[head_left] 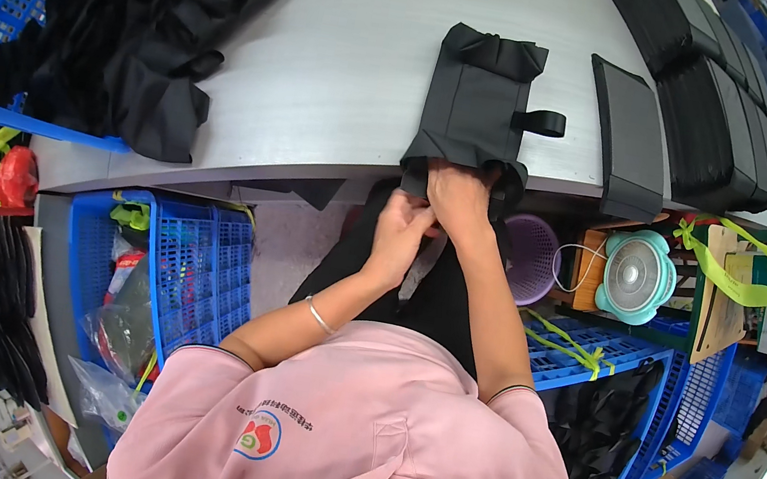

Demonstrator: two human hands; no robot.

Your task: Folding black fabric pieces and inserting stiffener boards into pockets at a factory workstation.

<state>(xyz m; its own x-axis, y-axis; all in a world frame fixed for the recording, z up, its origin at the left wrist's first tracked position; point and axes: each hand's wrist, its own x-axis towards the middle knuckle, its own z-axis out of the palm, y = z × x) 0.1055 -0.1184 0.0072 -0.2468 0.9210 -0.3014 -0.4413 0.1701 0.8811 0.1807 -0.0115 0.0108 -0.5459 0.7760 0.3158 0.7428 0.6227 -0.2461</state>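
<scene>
A flat black fabric pouch (pixel 476 103) lies on the table with its near end hanging over the front edge. A small black loop sticks out from its right side. At the gathered near end, my right hand (pixel 456 199) reaches into the opening, and its fingertips are hidden by the fabric. My left hand (pixel 396 237) is just below and to the left, fingers curled together at the lower rim of the pouch. The two hands nearly touch over my lap.
A blue basket (pixel 4 24) heaped with black fabric pieces (pixel 165 30) stands at left. Flat black panels (pixel 630 129) and thick black stacks (pixel 701 130) lie at right. Below the table are a purple bin (pixel 529 259), a turquoise fan (pixel 638 277) and blue crates (pixel 196 269).
</scene>
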